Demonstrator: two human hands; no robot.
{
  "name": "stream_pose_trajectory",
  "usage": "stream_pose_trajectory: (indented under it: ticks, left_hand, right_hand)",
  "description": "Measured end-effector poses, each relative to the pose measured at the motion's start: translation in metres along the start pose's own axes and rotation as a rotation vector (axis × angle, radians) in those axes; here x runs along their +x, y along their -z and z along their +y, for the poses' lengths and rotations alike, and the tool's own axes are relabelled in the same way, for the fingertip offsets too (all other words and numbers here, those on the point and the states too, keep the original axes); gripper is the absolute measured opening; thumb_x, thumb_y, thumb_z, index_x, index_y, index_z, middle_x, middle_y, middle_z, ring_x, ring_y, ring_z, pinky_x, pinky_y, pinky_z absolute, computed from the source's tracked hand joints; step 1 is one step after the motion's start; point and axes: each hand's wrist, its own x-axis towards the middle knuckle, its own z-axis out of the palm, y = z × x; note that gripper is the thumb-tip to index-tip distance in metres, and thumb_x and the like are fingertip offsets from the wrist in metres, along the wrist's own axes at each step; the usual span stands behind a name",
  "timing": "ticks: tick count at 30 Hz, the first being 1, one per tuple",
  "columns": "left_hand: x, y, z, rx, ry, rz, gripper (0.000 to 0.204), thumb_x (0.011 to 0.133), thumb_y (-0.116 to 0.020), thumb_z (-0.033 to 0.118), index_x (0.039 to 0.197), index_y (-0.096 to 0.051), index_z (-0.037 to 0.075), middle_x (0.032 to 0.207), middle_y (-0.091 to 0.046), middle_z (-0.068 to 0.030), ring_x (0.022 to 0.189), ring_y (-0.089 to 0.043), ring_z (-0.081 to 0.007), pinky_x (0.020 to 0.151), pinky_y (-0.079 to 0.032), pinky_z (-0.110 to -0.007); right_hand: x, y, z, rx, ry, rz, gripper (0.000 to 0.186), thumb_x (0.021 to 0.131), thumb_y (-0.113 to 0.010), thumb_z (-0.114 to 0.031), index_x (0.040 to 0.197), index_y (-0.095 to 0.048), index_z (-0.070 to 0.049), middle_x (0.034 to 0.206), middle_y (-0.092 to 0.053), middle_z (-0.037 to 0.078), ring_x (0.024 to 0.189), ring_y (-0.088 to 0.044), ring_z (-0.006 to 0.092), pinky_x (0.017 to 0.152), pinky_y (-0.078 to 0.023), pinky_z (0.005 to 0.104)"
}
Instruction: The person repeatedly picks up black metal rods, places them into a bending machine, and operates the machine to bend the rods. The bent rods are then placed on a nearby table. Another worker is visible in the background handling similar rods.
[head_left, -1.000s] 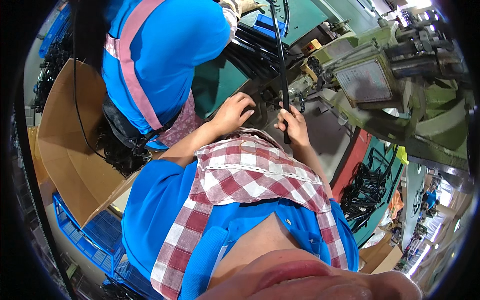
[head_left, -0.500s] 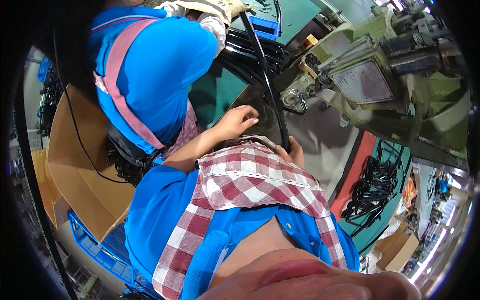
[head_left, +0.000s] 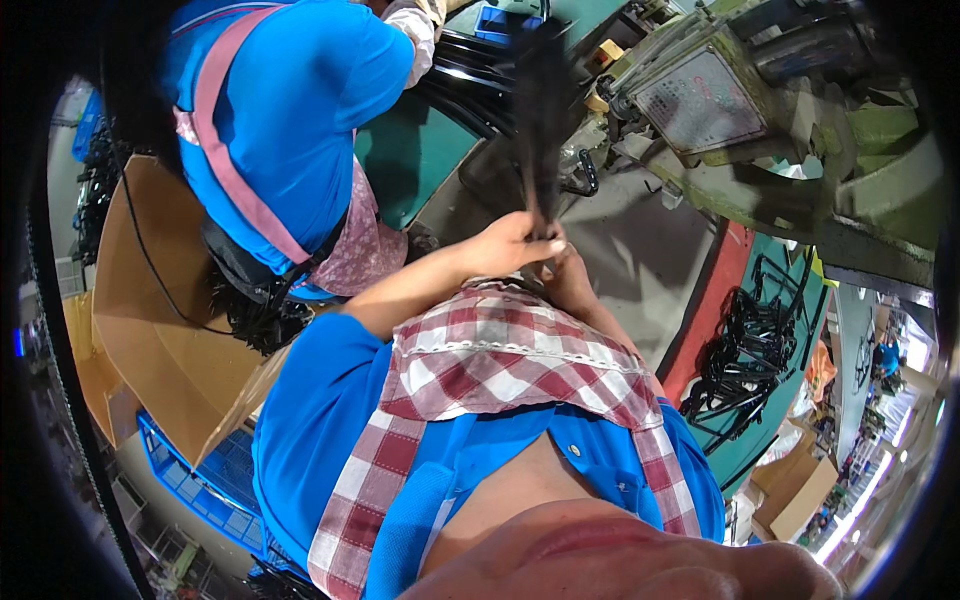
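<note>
A long black bar (head_left: 537,130), smeared by motion, rises upright between my hands at the centre. My left hand (head_left: 515,240) is closed round its lower part. My right hand (head_left: 565,265), just below and to the right, also holds it, its fingers partly hidden behind the left. Beyond them is a green-painted machine (head_left: 700,100). A bent black metal piece (head_left: 585,175) lies beside the bar.
A co-worker in blue (head_left: 270,120) is close at my left, near a green bench (head_left: 395,170) bearing black tubes (head_left: 465,75). Behind are a cardboard box (head_left: 160,300) and blue crate (head_left: 180,470). At right, bent black parts (head_left: 740,360) lie on another green bench beside a red edge (head_left: 705,310).
My left hand, earlier apart from the bar with curled fingers, has moved right and taken hold of it beside my right hand. The bar has swung and is now blurred.
</note>
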Motion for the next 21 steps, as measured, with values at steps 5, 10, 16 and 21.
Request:
stream_pose_trajectory:
  ticks: [5,10,16,21]
  left_hand:
    - [-0.074,0.012,-0.028,0.314,-0.026,0.402,0.014,0.097,-0.055,0.011,0.102,-0.060,-0.001,0.100,-0.063,-0.0070,0.096,-0.057,-0.0132,0.088,-0.046,-0.030]
    - [-0.133,0.009,-0.057,0.380,-0.143,0.724,0.010,0.093,-0.059,0.008,0.096,-0.060,-0.002,0.097,-0.063,-0.0102,0.091,-0.059,-0.0174,0.081,-0.047,-0.033]
    - [-0.122,0.021,-0.095,0.798,-0.027,0.686,0.012,0.081,-0.065,0.003,0.092,-0.061,0.002,0.093,-0.061,-0.0131,0.090,-0.061,-0.0289,0.077,-0.048,-0.035]
    - [-0.124,0.027,-0.082,1.065,0.019,0.708,0.026,0.066,-0.064,0.000,0.091,-0.062,0.005,0.087,-0.059,-0.0133,0.089,-0.058,-0.0341,0.075,-0.047,-0.042]
  right_hand:
    - [0.001,-0.037,0.049,-0.169,0.098,-0.126,0.028,0.080,-0.069,-0.016,0.104,-0.062,-0.004,0.100,-0.061,0.016,0.097,-0.058,0.0357,0.085,-0.046,0.0441]
    - [0.024,-0.052,0.068,-0.154,0.203,-0.179,0.025,0.081,-0.067,-0.019,0.102,-0.064,-0.006,0.102,-0.060,0.015,0.100,-0.056,0.0337,0.088,-0.044,0.0436]
    - [0.102,-0.012,0.037,-0.192,0.378,-0.005,0.030,0.078,-0.068,-0.011,0.106,-0.060,-0.003,0.107,-0.057,0.017,0.105,-0.052,0.0355,0.092,-0.043,0.0427]
    - [0.209,0.002,0.006,-0.102,0.283,0.361,0.035,0.078,-0.069,-0.013,0.110,-0.060,-0.003,0.108,-0.057,0.017,0.101,-0.056,0.0303,0.089,-0.046,0.0398]
